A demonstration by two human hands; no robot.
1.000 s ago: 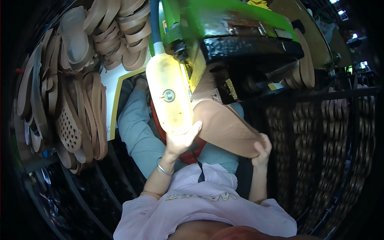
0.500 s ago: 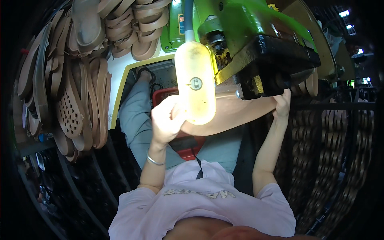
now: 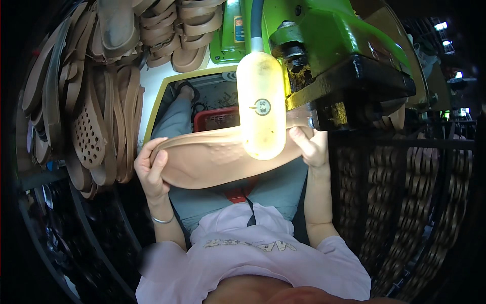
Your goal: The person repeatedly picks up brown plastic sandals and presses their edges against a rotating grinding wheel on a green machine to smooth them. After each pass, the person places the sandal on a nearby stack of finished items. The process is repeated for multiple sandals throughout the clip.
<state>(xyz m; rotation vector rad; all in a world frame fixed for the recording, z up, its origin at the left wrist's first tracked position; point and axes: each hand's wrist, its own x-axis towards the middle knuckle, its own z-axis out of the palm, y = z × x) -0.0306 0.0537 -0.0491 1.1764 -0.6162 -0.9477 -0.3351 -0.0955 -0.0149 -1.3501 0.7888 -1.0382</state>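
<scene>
A long brown sandal [image 3: 212,159] lies sideways across my lap, held up between both hands. My left hand [image 3: 153,167] grips its left end, thumb on the near face and fingers behind. My right hand [image 3: 312,146] pinches the other end, close under the black head of the green machine [image 3: 329,45]. A glowing yellow lamp [image 3: 261,106] on a dark flexible stem hangs in front and hides part of the sandal's right half. Small raised bumps show on the sandal's surface.
Brown shoes [image 3: 91,131] are stacked upright at the left, and strapped sandals [image 3: 195,30] are piled behind. A red basket [image 3: 215,119] sits below the yellow-edged table opening [image 3: 154,109]. Racks of brown footwear [image 3: 425,177] stand at the right.
The sandal has moved left and nearer to me, out from under the machine head. My left hand has shifted left to its end; my right hand came left with it.
</scene>
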